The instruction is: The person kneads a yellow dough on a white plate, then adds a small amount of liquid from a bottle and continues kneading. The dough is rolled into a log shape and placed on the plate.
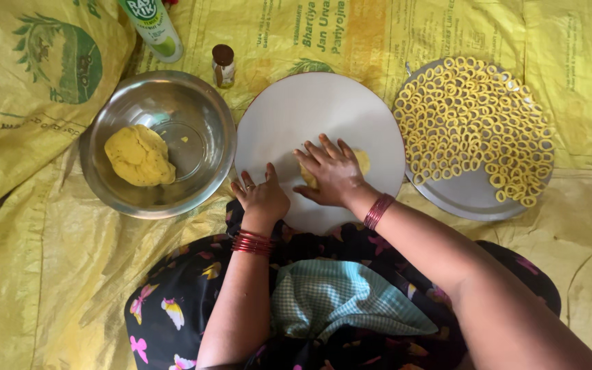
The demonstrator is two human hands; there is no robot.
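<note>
Head view, looking down: the right hand (334,173) lies flat, fingers spread, pressing a small piece of yellow dough (359,162) near the middle of the round white board (296,113), while the left hand (263,195), loosely curled and apparently holding nothing, rests at the board's near edge. A steel bowl (193,109) with the dough lump (140,155) stands beside the board's left edge, and a tray (471,195) of dough rings (471,113) beside its right. Rolling goes best with even palm pressure and the board kept steady.
</note>
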